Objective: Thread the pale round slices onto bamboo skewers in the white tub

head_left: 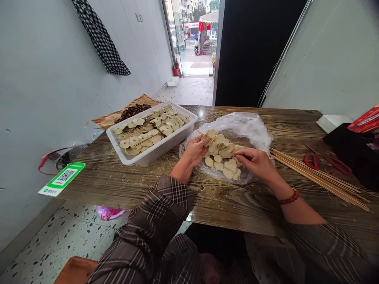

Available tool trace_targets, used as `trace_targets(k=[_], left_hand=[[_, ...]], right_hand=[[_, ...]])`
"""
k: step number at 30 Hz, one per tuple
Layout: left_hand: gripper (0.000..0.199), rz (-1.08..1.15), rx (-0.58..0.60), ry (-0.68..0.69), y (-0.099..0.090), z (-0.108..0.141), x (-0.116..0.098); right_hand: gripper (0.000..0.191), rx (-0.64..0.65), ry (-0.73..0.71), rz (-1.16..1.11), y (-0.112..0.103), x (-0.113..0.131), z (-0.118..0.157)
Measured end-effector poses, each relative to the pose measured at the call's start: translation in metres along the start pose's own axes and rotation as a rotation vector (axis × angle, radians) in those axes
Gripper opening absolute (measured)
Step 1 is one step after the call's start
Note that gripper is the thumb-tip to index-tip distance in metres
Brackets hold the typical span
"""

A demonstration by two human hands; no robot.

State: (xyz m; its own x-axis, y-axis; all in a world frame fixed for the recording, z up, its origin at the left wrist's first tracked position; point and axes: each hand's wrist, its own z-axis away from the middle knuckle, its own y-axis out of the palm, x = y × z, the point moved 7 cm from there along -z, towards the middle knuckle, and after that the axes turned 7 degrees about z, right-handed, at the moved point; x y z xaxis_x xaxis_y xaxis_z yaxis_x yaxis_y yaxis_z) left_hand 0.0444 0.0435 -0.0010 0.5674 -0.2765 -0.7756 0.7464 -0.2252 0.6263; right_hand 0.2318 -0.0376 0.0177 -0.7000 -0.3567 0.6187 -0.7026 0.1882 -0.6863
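My left hand is closed on a pale beige, flat round slice, thumb and fingers pinching its edge. Close to the pile's right side, my right hand has its thumb and fingertips pinched together; what is between them is too small to make out. Between and below both hands lie several more beige slices, some overlapping, on an opened clear plastic bag. Bamboo skewers lie in a loose bundle to the right of my right hand.
A white plastic tub holds skewered slices at left. Behind it, dark reddish-brown pieces lie on patterned paper. Red-handled scissors and a black holder stand right. A green QR card lies at the wooden table's left edge.
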Motion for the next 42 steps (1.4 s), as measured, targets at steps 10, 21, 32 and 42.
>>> trace_targets(k=[10, 21, 32, 42], left_hand=[[0.028, 0.072, 0.004, -0.095, 0.0, 0.003, 0.005], [0.019, 0.054, 0.051, -0.104, 0.01, 0.008, 0.008], [0.041, -0.035, 0.037, -0.034, 0.013, 0.009, 0.021], [0.038, -0.073, -0.033, -0.034, 0.011, 0.012, 0.017]], right_hand=[[0.028, 0.061, 0.131, -0.185, 0.008, -0.011, 0.002], [0.03, 0.097, 0.151, -0.22, 0.012, -0.006, 0.001], [0.027, 0.081, 0.128, -0.177, 0.01, 0.004, 0.0], [0.02, 0.007, 0.038, -0.043, 0.005, 0.012, -0.002]])
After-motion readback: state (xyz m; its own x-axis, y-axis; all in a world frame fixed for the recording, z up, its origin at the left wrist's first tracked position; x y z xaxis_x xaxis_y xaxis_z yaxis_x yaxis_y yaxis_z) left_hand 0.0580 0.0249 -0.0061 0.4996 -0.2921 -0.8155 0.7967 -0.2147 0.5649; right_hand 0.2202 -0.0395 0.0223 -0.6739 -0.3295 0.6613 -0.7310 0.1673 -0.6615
